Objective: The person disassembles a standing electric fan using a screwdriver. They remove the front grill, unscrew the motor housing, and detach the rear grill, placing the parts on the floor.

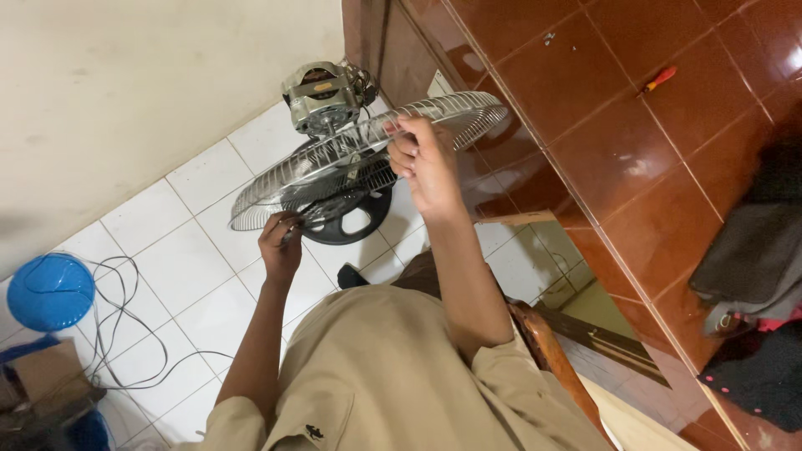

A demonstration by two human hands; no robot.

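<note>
Centre of the view, above white floor tiles [209, 276]: a round silver wire fan guard [368, 154] is held up off the floor, tilted, with a bare metal fan motor block [322, 98] attached on its far side. Right hand [426, 163] is on the guard near its middle-right, fingers curled around the wires, gripping them. Left hand [280, 242] is at the near-left rim of the guard, fingers bent in close and pinched at the wire edge; whether a small tool or part sits between them cannot be told (too small, partly hidden). Just behind the guard, touching or nearly so, a black round plastic fan base with cut-out holes [355, 221] shows through and below the wires. Both forearms come up from the near edge, out of a beige short-sleeved shirt [384, 376]. Far left: cream wall [125, 75]. Near left on the tiles: a round blue plastic lid or bucket top [50, 291], a thin grey cable [125, 334] looped beside it, and a brown cardboard box corner [42, 367] at the edge. Right half: glossy reddish-brown floor tiles [635, 150], with a small red-handled screwdriver [658, 80] lying far right, well apart from both hands, and a small metal screw [549, 38] farther off. Far-right edge: dark grey and black cloth bags [752, 276] piled. A brown wooden chair edge [543, 342] sits near right beside the person.
</note>
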